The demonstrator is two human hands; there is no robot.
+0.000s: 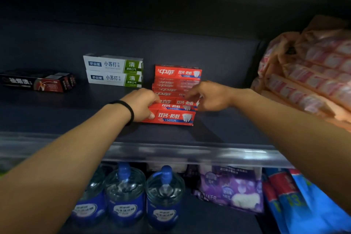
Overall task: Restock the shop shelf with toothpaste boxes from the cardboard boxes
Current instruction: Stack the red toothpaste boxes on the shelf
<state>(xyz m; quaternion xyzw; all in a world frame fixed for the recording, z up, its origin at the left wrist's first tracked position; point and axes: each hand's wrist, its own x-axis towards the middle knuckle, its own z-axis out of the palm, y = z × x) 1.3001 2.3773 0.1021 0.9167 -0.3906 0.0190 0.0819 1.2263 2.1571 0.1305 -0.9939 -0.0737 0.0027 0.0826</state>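
A row of red toothpaste boxes (177, 81) runs front to back on the dark shelf (76, 119). My left hand (141, 105), a black band on its wrist, grips the left end of the front red box (174, 118). My right hand (210, 96) holds the right end of the red box stacked just behind and above it (182, 103). Two white-and-green toothpaste boxes (114, 71) stand stacked to the left, and black-and-red toothpaste boxes (38, 81) lie further left.
Pink-and-orange wrapped packs (313, 74) fill the shelf's right side. A clear price rail (190, 153) lines the shelf's front edge. Below stand three blue-labelled pump bottles (125, 194), a purple bag (229, 190) and blue packs (303, 201).
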